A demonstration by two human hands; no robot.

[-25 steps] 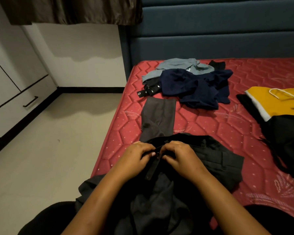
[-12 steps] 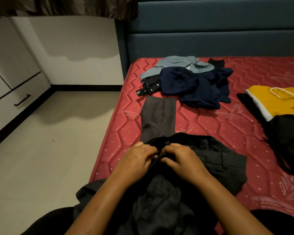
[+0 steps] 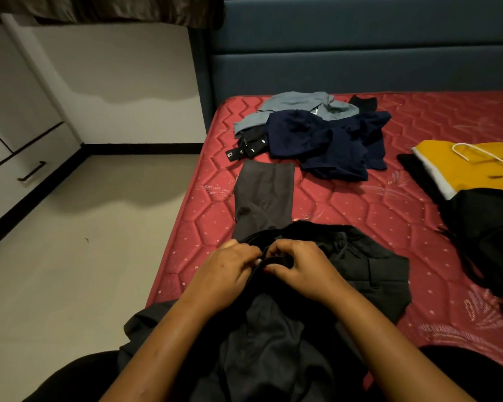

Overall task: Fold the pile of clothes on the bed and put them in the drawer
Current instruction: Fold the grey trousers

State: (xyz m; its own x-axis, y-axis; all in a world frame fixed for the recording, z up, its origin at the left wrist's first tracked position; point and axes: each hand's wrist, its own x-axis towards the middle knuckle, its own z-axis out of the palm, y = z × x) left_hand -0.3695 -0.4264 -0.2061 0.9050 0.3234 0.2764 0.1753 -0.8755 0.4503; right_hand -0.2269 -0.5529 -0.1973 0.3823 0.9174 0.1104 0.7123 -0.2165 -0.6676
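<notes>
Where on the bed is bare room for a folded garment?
Bare mattress lies in the middle, between the grey trouser leg, the navy pile and the yellow garment, and far right along the headboard. The dark trousers crowd the near edge.

Location type: bedroom in a home.

Indicators:
- A bare red quilted bed mattress (image 3: 360, 216) fills the right side. A dark blue padded headboard (image 3: 360, 53) stands at its far end.
- A white built-in cabinet lines the left wall. It has a white drawer front (image 3: 9, 195) with a black bar handle (image 3: 32, 171).
- A brown satin curtain (image 3: 114, 10) hangs at the far left.
- Loose household clothing lies on the mattress: a pile of navy and grey-blue garments (image 3: 325, 140) far, a yellow garment (image 3: 476, 166) right, and dark grey trousers (image 3: 262, 195) near.
- A beige floor (image 3: 70, 271) meets black skirting (image 3: 143, 148).
</notes>
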